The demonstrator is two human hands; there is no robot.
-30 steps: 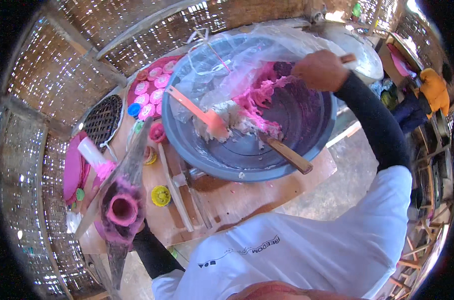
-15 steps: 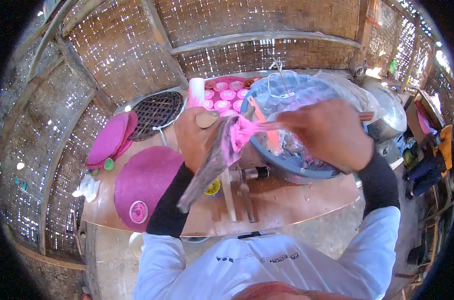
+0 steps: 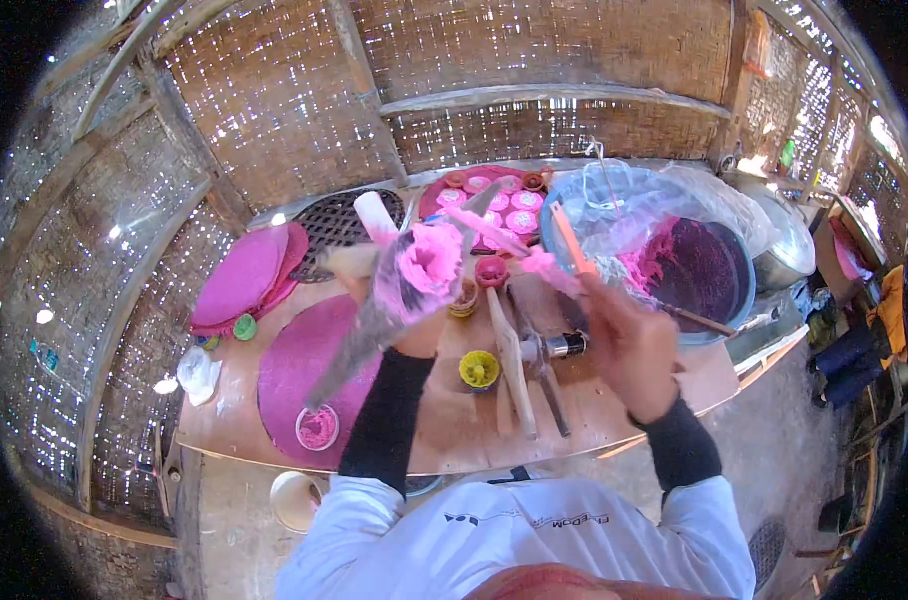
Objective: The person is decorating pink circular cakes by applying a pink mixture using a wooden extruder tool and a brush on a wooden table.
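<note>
A long-armed, pink-mouthed grey tool (image 3: 399, 297) is gripped by the left hand (image 3: 416, 337); near its mouth (image 3: 432, 260), a slender pink-smeared stick (image 3: 499, 238) is pointed leftward, clenched in the right hand (image 3: 636, 345).

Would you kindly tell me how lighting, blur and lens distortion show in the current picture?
Head view: fisheye distortion bows the table, leaving black corners; head view: daylight speckles through the woven wall; head view: the right hand and pink paste beside it look motion-blurred, while the yellow fluted piece looks crisper.
</note>
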